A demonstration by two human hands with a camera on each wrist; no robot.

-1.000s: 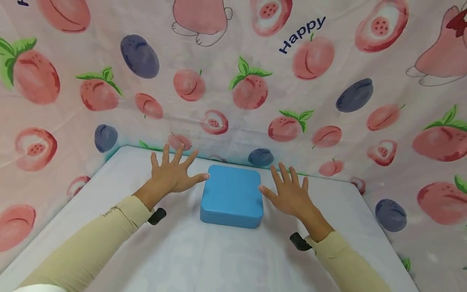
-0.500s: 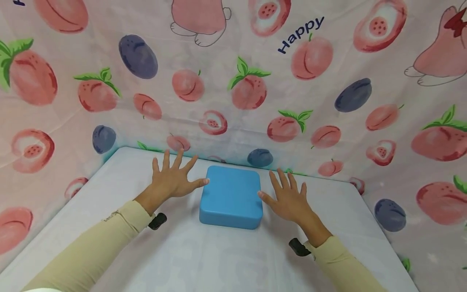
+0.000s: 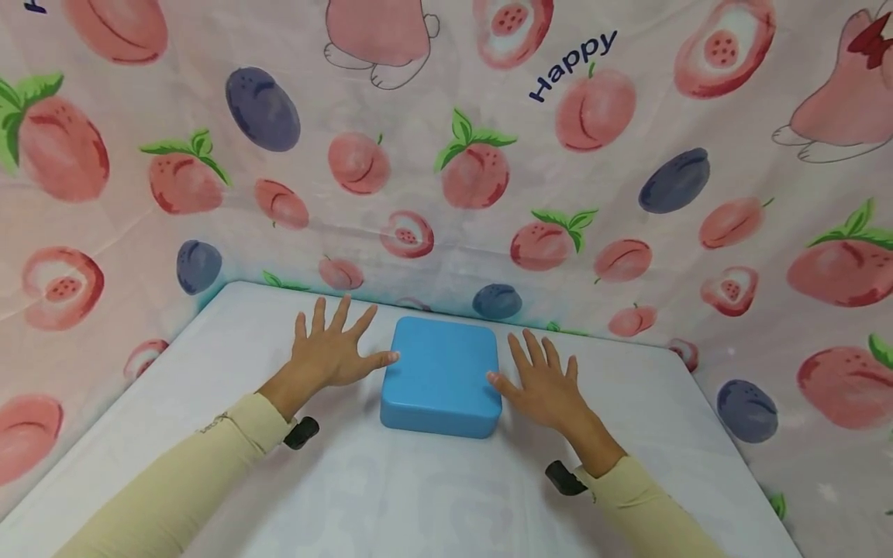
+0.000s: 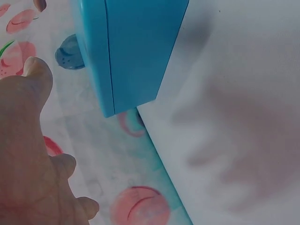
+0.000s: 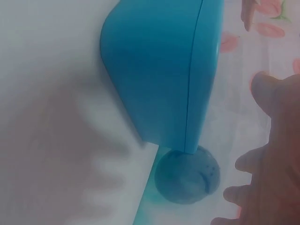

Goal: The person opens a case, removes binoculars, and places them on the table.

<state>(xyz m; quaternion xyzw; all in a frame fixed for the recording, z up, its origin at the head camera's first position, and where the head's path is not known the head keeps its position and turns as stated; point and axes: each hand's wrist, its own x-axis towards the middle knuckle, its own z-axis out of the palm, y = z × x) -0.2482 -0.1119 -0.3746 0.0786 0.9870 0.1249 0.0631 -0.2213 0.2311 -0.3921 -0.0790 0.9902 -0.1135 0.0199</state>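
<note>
At the lower edge of the head view, two pale sleeves [image 3: 188, 480] reach in, left and right. Under each wrist, a small black device [image 3: 301, 433]. Beyond the cuffs, both hands bare, palms down. Left hand [image 3: 328, 353]: fingers spread wide, thumb out toward the box, grasping nothing. Right hand [image 3: 547, 391]: likewise spread, thumb pointing inward. Both raised over the table; soft hand shadows [image 4: 234, 136] fall on the white surface in the wrist views.

Between the hands, a blue box [image 3: 443, 364], square with rounded corners, lying flat on the white table [image 3: 391, 504], toward its far edge. Thumb tips overlap the box's sides as seen from the head; wrist views show a gap on either side, so no contact. Thin seam runs along the box wall, close to its top.

Past the table's far edge, a pink patterned cloth [image 3: 418, 170], slightly creased: peaches, halved fruit, dark blue plums [image 3: 498, 301]. Higher up, the word "Happy" [image 3: 574, 66] and part of a pink printed figure [image 3: 380, 35].
</note>
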